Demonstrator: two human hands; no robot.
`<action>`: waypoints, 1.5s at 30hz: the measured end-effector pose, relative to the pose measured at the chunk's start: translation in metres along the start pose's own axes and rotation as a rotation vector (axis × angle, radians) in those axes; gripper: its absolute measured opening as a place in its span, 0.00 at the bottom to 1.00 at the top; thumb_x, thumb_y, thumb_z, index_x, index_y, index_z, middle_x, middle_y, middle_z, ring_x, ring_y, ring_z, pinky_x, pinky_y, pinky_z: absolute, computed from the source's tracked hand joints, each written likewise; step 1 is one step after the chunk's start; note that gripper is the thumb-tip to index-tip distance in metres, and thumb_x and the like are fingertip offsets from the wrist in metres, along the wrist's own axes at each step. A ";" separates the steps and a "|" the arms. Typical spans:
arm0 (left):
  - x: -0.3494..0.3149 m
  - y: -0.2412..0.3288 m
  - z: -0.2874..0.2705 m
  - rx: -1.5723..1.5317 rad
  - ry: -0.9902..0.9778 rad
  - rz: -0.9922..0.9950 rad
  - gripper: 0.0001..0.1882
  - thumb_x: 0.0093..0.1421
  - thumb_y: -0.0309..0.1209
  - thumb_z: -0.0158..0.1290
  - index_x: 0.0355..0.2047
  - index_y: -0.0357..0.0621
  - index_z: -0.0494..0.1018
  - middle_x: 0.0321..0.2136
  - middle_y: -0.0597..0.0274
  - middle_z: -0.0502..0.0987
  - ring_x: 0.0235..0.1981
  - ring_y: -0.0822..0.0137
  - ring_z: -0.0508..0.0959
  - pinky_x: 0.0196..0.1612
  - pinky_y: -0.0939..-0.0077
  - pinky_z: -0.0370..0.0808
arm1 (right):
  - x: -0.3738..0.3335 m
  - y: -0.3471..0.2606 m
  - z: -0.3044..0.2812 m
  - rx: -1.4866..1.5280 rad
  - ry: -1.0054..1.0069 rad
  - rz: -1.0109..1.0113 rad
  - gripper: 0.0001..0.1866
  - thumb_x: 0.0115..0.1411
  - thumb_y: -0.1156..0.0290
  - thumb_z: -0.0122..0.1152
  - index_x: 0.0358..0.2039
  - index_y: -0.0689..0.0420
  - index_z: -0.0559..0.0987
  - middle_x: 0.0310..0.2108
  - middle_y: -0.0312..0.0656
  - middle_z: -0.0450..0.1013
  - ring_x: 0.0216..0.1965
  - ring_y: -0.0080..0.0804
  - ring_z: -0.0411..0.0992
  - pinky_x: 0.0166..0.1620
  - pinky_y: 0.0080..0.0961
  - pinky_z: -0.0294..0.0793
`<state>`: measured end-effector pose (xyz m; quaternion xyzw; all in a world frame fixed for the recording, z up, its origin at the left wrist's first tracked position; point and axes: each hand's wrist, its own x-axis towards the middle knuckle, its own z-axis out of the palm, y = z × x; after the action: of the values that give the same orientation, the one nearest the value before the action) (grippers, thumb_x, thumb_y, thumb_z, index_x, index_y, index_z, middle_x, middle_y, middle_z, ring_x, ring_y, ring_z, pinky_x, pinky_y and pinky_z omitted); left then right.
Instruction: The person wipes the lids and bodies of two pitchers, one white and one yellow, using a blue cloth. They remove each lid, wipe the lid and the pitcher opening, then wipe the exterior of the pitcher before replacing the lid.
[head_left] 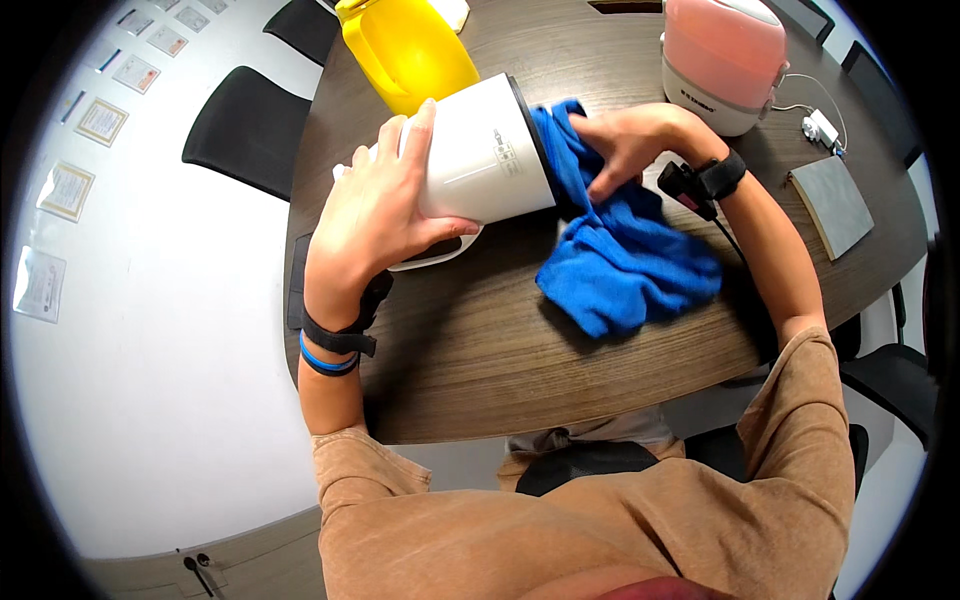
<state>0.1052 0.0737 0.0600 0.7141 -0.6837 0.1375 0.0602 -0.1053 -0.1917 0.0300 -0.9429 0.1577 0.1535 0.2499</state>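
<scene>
A white kettle (478,150) with a loop handle is tipped on its side over the table, its black-edged end facing right. My left hand (385,200) grips its body, fingers over the top and thumb along the near side by the handle. Against the black-edged end, my right hand (635,145) holds a bunched blue cloth (640,265), part of it pressed up to the rim. The rest of the cloth hangs down in loose folds toward the tabletop. Some fingers of my right hand are hidden in the cloth, and I cannot tell whether that end is the mouth or the base.
Behind the kettle stands a yellow plastic jug (415,55). A pink and white appliance (722,65) sits at the far right, with a white plug and cord (822,128) and a grey notebook (832,205) beside it. Black chairs (245,130) surround the dark wooden table (480,370).
</scene>
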 end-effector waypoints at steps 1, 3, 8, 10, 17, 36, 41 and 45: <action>0.001 0.000 0.000 -0.006 0.007 0.006 0.69 0.46 0.62 0.78 0.79 0.44 0.56 0.62 0.39 0.74 0.53 0.35 0.82 0.54 0.40 0.80 | -0.005 -0.004 -0.002 0.002 -0.043 -0.001 0.56 0.55 0.55 0.84 0.72 0.70 0.59 0.51 0.64 0.81 0.46 0.47 0.86 0.45 0.33 0.89; 0.004 0.001 0.001 -0.019 0.025 0.023 0.69 0.45 0.61 0.78 0.79 0.44 0.56 0.63 0.38 0.73 0.54 0.35 0.82 0.54 0.39 0.80 | -0.008 0.010 -0.002 0.046 -0.034 -0.125 0.48 0.54 0.63 0.83 0.71 0.59 0.67 0.48 0.56 0.84 0.44 0.43 0.86 0.46 0.33 0.89; 0.000 0.003 -0.001 -0.004 0.007 0.004 0.69 0.46 0.61 0.78 0.79 0.44 0.56 0.63 0.38 0.73 0.54 0.35 0.81 0.55 0.39 0.79 | -0.022 0.012 -0.018 0.005 0.119 -0.329 0.36 0.52 0.69 0.81 0.61 0.62 0.77 0.46 0.51 0.85 0.46 0.40 0.84 0.54 0.36 0.86; 0.001 0.003 -0.002 -0.014 0.001 0.001 0.68 0.46 0.61 0.78 0.79 0.44 0.56 0.63 0.39 0.73 0.53 0.35 0.82 0.54 0.39 0.80 | -0.034 0.011 -0.029 -0.033 0.233 -0.406 0.40 0.52 0.71 0.80 0.66 0.57 0.75 0.51 0.52 0.84 0.49 0.45 0.85 0.56 0.36 0.88; 0.003 0.005 -0.004 0.011 -0.001 0.012 0.69 0.46 0.61 0.78 0.79 0.43 0.56 0.65 0.39 0.73 0.54 0.34 0.81 0.57 0.43 0.81 | -0.014 0.023 -0.017 -0.301 0.850 -0.404 0.45 0.59 0.78 0.73 0.76 0.57 0.64 0.68 0.54 0.70 0.64 0.59 0.75 0.68 0.45 0.78; 0.002 -0.002 0.000 -0.009 0.026 0.029 0.68 0.46 0.63 0.78 0.79 0.45 0.57 0.60 0.40 0.75 0.53 0.36 0.82 0.54 0.41 0.80 | 0.022 0.026 0.026 -0.691 0.353 -0.005 0.35 0.70 0.76 0.60 0.75 0.32 0.72 0.65 0.51 0.69 0.56 0.52 0.78 0.54 0.42 0.86; 0.003 -0.001 -0.001 -0.022 0.014 0.013 0.68 0.46 0.60 0.78 0.79 0.43 0.57 0.62 0.40 0.74 0.54 0.35 0.81 0.55 0.44 0.80 | -0.006 0.004 0.019 -0.513 0.198 -0.002 0.46 0.53 0.85 0.65 0.71 0.33 0.78 0.71 0.54 0.70 0.60 0.51 0.79 0.61 0.41 0.82; 0.003 -0.008 0.004 -0.022 0.050 0.034 0.67 0.46 0.62 0.78 0.78 0.43 0.59 0.61 0.40 0.75 0.53 0.36 0.82 0.53 0.42 0.81 | -0.030 -0.023 0.012 -0.381 0.112 -0.041 0.41 0.49 0.84 0.65 0.67 0.46 0.83 0.60 0.53 0.81 0.60 0.50 0.80 0.61 0.38 0.82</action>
<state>0.1137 0.0704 0.0581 0.6980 -0.6955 0.1489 0.0830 -0.1265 -0.1602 0.0406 -0.9833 0.1201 0.1227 0.0607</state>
